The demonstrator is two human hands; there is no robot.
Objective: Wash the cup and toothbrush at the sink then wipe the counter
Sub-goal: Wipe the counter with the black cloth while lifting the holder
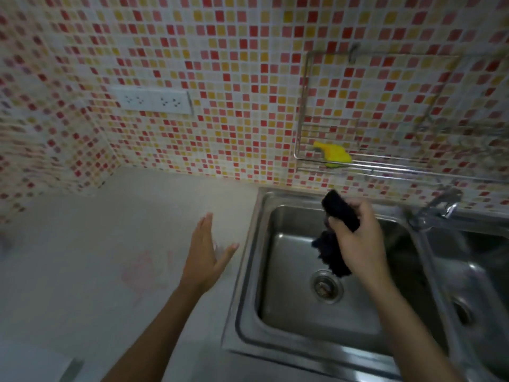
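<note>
Right hand (358, 241) grips cloth (334, 238).

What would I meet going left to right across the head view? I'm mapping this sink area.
wall socket → left hand → dark cloth held in the right hand over the sink basin → tap → second basin

Two bare forearms, no sleeves visible; left hand (205, 255), right hand (358, 238) without rings, watch, gloves.
</note>
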